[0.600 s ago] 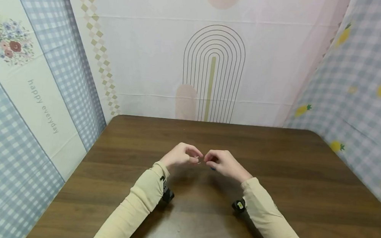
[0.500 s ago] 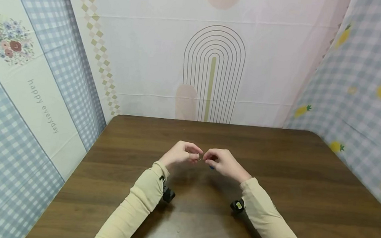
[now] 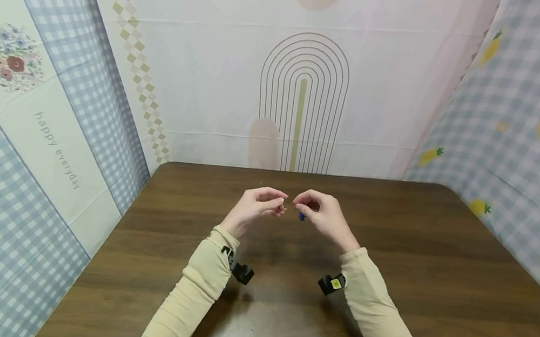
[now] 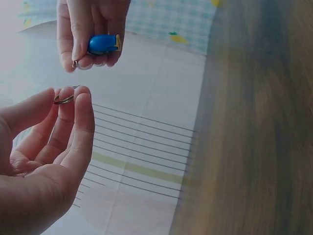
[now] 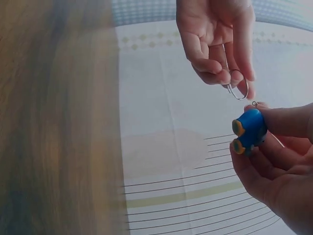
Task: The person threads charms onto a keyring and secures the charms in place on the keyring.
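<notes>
The brown tabletop spread past both my beige sleeves, its rounded far corners below a patterned white cloth; wood lay between them and the left and right edges; raised above it and angled inward, my left hand pinched a metal ring; my right hand gripped a blue trinket just apart from it.

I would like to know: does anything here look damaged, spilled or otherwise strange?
Nothing stands out. The left hand pinches a metal ring; the right hand holds a blue figure. I see no spill or breakage, though tiny flaws would not show.
</notes>
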{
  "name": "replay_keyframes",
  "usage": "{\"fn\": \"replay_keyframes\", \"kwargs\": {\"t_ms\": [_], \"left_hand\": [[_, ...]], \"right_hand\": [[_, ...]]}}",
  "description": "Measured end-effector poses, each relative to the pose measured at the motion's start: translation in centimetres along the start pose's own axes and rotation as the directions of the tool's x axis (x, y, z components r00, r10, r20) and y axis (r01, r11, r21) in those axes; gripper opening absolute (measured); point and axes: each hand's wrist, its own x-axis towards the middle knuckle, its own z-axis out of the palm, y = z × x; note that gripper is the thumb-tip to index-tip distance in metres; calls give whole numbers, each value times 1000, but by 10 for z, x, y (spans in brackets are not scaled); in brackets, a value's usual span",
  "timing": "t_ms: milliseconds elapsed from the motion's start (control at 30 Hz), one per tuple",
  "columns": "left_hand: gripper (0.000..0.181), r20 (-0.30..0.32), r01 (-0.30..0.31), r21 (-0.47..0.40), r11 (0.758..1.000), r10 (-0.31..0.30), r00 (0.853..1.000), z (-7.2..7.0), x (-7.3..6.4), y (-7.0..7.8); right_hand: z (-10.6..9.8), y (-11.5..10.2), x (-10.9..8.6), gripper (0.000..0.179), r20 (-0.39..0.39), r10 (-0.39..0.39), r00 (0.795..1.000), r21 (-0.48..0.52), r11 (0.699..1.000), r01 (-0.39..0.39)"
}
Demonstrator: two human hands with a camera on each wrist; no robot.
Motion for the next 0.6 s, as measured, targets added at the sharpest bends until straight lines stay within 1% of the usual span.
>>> {"fn": "replay_keyframes", "kwargs": {"t_ms": [133,233,333,467,600], "left_hand": [[30,-15,-21,-44,999,20,1000,2,1,0],[29,-23,-30,-64,998,28,999,3,1,0],[26,-18,-33,-65,997,32,999,4,1,0],[17,-3,-34,-68,997,33,999,3,0,1],[7,-14,-41,-34,999,41,999,1,1,-1]], "right_hand": [[0,1,-2,5,-7,21,1000,20,1000,-21],[0,2,-3,4,-14,21,1000,31,999,-20],[-1,1,-4,4,-31,17,999,41,999,-16],[-3,0,-4,6,-44,16,999,59,998,-14],[-4,0,-3,6,-36,30,999,85,996,-27]]}}
